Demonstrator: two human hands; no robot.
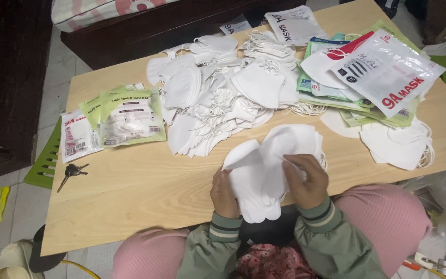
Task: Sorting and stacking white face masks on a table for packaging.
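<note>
Both hands grip a stack of white face masks point(264, 175) at the near edge of the wooden table point(145, 191). The left hand point(224, 195) curls around the stack's lower left side, fingers closed on it. The right hand point(305, 181) pinches the top mask near its right edge. Behind lies a big heap of loose masks point(218, 98). Green packets point(130, 118) sit to the left, keys point(70, 172) near them, and printed plastic bags point(383, 72) to the right
</note>
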